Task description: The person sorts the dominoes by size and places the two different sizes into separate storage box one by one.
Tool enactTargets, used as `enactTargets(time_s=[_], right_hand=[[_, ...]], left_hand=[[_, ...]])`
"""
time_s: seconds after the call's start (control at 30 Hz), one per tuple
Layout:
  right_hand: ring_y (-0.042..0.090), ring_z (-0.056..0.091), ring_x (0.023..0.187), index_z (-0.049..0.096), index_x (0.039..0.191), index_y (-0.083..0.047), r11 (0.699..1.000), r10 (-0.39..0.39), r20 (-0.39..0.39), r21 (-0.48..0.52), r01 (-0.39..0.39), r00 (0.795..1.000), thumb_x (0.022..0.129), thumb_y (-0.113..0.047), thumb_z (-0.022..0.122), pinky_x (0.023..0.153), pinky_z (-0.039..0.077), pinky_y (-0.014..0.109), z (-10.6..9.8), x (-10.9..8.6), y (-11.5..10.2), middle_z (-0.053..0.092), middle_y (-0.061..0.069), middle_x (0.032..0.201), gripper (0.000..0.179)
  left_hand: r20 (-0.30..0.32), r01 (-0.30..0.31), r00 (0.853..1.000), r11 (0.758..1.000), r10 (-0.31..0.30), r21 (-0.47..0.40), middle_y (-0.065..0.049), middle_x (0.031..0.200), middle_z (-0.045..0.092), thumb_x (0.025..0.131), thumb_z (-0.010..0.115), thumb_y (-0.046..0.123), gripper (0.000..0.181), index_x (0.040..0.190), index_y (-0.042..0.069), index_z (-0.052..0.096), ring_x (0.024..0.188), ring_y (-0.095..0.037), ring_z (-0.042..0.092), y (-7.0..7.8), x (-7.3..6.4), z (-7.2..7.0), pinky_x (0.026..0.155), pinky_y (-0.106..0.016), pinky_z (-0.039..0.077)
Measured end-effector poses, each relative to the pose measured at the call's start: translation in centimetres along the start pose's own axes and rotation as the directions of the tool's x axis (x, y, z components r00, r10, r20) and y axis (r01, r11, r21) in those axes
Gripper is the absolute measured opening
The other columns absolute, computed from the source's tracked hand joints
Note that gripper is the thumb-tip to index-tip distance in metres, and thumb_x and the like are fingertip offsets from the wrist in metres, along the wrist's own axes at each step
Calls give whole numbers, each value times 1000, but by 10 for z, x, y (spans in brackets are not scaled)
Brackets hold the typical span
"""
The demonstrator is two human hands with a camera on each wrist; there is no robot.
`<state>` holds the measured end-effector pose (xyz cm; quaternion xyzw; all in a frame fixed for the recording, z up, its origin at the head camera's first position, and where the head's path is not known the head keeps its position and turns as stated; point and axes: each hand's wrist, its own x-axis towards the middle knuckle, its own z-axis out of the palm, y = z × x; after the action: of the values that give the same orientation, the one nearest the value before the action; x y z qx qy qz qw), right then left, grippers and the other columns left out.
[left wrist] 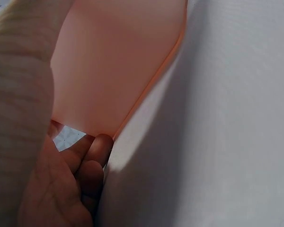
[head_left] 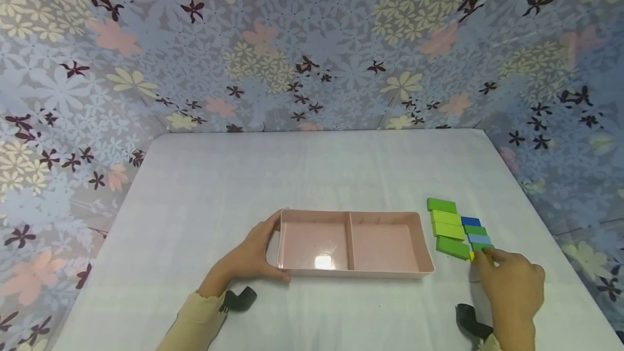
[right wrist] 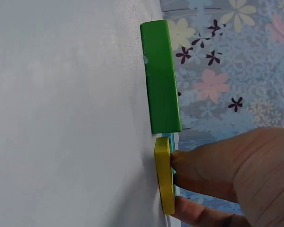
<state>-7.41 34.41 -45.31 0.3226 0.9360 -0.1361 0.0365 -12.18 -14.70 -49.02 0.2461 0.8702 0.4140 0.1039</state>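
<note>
A pale pink two-compartment tray (head_left: 316, 273) lies on the table with its inside bare. My left hand (head_left: 253, 251) grips its left end, thumb at the near corner and fingers at the far one; the left wrist view shows curled fingertips (left wrist: 100, 149) against the tray wall (left wrist: 118, 61). At the right, my right hand (head_left: 512, 280) pinches a small yellow block (right wrist: 164, 175) at the near end of a group of flat blocks. Beside it lies a green block (head_left: 452, 247). The fingers partly hide another green block (head_left: 482, 246).
Two light green blocks (head_left: 447, 223) and a green block (head_left: 441, 205) continue the left column. A dark blue block (head_left: 470, 221), a green one (head_left: 475, 229) and a light blue one (head_left: 479, 239) form the right column. Flowered cloth (head_left: 312, 42) surrounds the white table (head_left: 312, 172).
</note>
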Motion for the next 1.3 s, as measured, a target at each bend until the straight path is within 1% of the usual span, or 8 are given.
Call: enactTargets(time_s=[0.23, 0.53, 0.77, 0.83, 1.0, 1.07, 1.17, 1.3], right_hand=[[50, 38, 108, 56, 129, -2, 1000, -4, 30, -3, 4, 1000, 90, -41, 57, 71, 43, 58, -3, -4, 0, 49, 31, 129, 55], [50, 38, 106, 58, 126, 2, 999, -23, 52, -32, 24, 998, 87, -40, 60, 72, 43, 57, -2, -10, 2, 50, 31, 127, 57], [53, 38, 104, 61, 122, 2, 995, -95, 11, -6, 95, 995, 86, -39, 61, 66, 42, 58, -7, -12, 4, 52, 31, 126, 54], [53, 38, 102, 62, 120, 2, 993, -117, -10, -19, 117, 993, 86, -39, 61, 65, 42, 57, -7, -13, 4, 53, 32, 123, 53], [52, 41, 95, 67, 114, 0, 991, -124, -66, -50, 121, 990, 85, -39, 64, 57, 41, 53, -6, -15, 3, 56, 33, 118, 49], [51, 42, 95, 67, 114, -1, 992, -113, -54, -70, 109, 992, 85, -40, 63, 56, 41, 52, -6, -15, 2, 55, 33, 119, 49], [50, 41, 96, 65, 117, -2, 990, -102, -14, -99, 100, 995, 86, -42, 61, 58, 41, 51, -7, -14, 2, 54, 33, 120, 52], [49, 40, 96, 64, 120, -1, 989, -89, 18, -114, 91, 996, 86, -44, 61, 60, 41, 50, -8, -13, 1, 56, 33, 116, 54]], left_hand=[[8, -17, 1000, 1000, 17, 3, 7, 134, 47, 47, 89, 58, 137, 153, 25, 9, 122, -13, 37, 1, 0, -1, 104, -48, 32], [18, -11, 1000, 1000, 11, 2, 7, 134, 47, 48, 89, 58, 136, 153, 24, 10, 122, -13, 37, 1, -1, 0, 104, -48, 31], [17, -6, 1000, 1000, 6, -6, 8, 135, 46, 48, 85, 64, 135, 153, 28, 8, 122, -13, 38, 2, 0, -1, 103, -48, 31], [15, -5, 1000, 1000, 5, -7, 8, 134, 46, 48, 85, 64, 135, 153, 28, 8, 122, -13, 38, 2, 0, 0, 103, -47, 31], [11, -2, 1000, 1000, 2, -6, 9, 135, 45, 48, 85, 64, 135, 153, 29, 8, 120, -13, 38, 1, 0, -1, 103, -47, 32], [12, 4, 1000, 1000, -4, -5, 9, 135, 44, 48, 85, 65, 134, 153, 30, 8, 120, -13, 38, 1, 0, 0, 102, -47, 32], [14, 5, 1000, 1000, -5, -5, 9, 135, 44, 48, 84, 65, 134, 153, 31, 8, 120, -12, 38, 1, 0, 0, 102, -47, 32], [8, -10, 1000, 1000, 10, -5, 8, 134, 45, 48, 84, 66, 134, 153, 30, 8, 120, -13, 38, 2, 0, -1, 103, -47, 32]])
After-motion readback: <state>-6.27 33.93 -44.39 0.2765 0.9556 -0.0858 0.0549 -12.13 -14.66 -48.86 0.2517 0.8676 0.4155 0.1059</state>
